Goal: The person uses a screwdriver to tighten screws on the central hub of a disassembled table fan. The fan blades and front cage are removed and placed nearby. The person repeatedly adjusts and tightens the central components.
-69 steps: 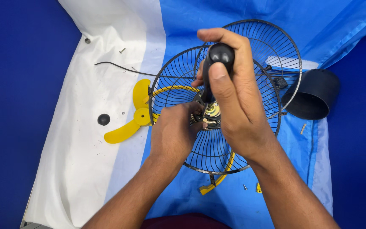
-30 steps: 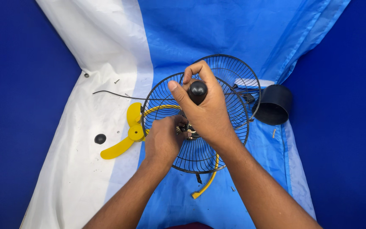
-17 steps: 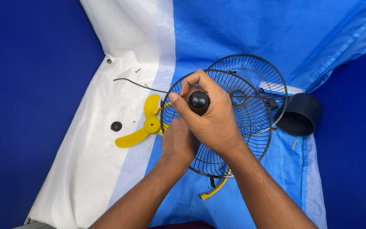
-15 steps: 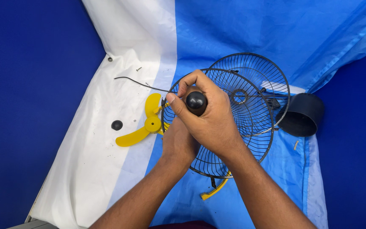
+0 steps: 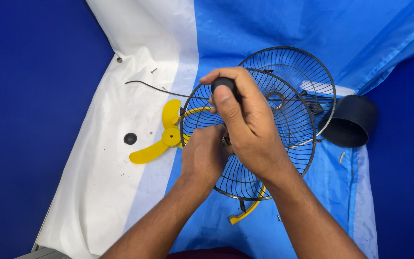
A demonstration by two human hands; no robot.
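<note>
Right hand [image 5: 247, 124] clenched on black screwdriver handle [image 5: 223, 84] over wire fan guard [image 5: 283, 158]; left hand [image 5: 204, 156] fingers grasping guard's hub, yellow blade [image 5: 161, 141] just left.

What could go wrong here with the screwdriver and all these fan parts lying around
The right hand presses a black-handled screwdriver down through the wire fan guard while the left hand sits right at its tip; a slip could jab those fingers. The guard rests on loose cloth, so it may shift under pressure. The small screw and black cap lie loose on the cloth and could easily get lost.
</note>
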